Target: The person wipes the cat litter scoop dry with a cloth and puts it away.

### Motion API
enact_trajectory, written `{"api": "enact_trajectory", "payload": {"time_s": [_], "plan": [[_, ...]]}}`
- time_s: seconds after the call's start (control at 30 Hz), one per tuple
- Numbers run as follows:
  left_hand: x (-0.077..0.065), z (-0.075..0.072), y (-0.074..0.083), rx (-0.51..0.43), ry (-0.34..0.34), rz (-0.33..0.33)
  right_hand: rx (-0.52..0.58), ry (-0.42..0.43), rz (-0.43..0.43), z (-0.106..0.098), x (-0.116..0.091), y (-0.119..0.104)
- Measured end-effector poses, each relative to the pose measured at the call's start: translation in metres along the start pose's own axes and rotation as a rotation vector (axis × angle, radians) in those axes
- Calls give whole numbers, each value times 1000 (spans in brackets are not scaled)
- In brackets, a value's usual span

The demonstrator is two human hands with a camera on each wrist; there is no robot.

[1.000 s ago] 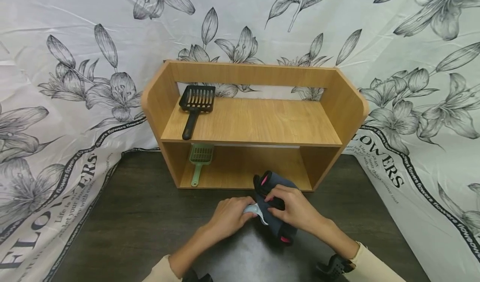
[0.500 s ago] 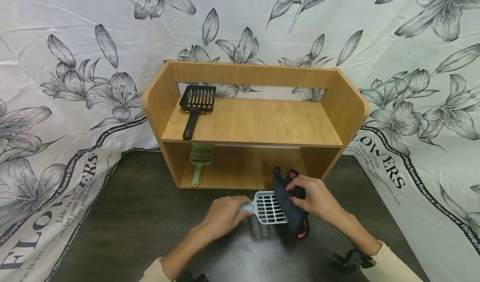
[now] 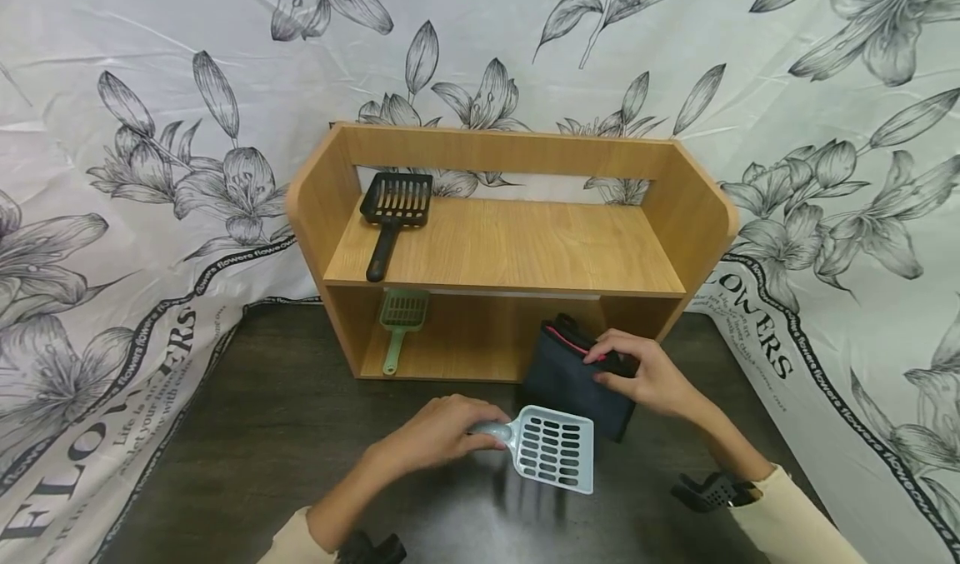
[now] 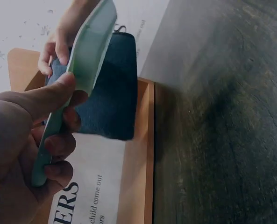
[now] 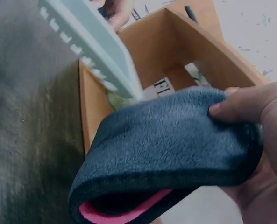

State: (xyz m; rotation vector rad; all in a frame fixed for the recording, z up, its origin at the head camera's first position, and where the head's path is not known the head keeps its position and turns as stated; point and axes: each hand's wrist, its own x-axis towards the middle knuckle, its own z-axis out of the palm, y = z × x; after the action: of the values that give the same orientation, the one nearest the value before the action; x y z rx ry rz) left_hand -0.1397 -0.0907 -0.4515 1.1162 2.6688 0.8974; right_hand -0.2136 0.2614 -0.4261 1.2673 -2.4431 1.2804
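A pale blue-grey slotted litter scoop (image 3: 553, 449) is held by its handle in my left hand (image 3: 438, 437), its head pointing right above the table. The left wrist view shows the thumb and fingers around the scoop handle (image 4: 53, 140). My right hand (image 3: 648, 376) pinches a folded dark blue cloth (image 3: 573, 389) with black edging and a pink inner side, in front of the shelf's lower right. In the right wrist view the cloth (image 5: 166, 135) bends into a loop, its pink lining showing below. In the head view the scoop appears apart from the cloth.
A two-tier wooden shelf (image 3: 510, 287) stands at the back of the dark table (image 3: 247, 456). On its upper board lies a black slotted scoop (image 3: 392, 214), at the left. A green scoop (image 3: 402, 322) rests on the lower level. Flower-printed sheeting (image 3: 187, 172) surrounds the table.
The scoop's head, covered by the cloth a second ago, is now out in view and lower. My right hand has moved right with the cloth, which hangs more spread.
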Motion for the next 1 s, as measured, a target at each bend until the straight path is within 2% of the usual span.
{"api": "enact_trajectory", "payload": {"time_s": [0.13,0.27,0.43,0.67,1.0], "plan": [[3,-1,2,-57,-24,13,93,-65,16,12,3,1],[5,-2,3,-108,-45,3,247,-139,41,22,4,-2],[5,-6,2,-140,-60,1,392,-214,45,25,4,-3],[-1,-11,-5,-150,-21,29,429,-220,-2,15,-2,-1],[-10,-18,-15,-158,-6,-4,424,-189,-32,-6,-14,-2]]}}
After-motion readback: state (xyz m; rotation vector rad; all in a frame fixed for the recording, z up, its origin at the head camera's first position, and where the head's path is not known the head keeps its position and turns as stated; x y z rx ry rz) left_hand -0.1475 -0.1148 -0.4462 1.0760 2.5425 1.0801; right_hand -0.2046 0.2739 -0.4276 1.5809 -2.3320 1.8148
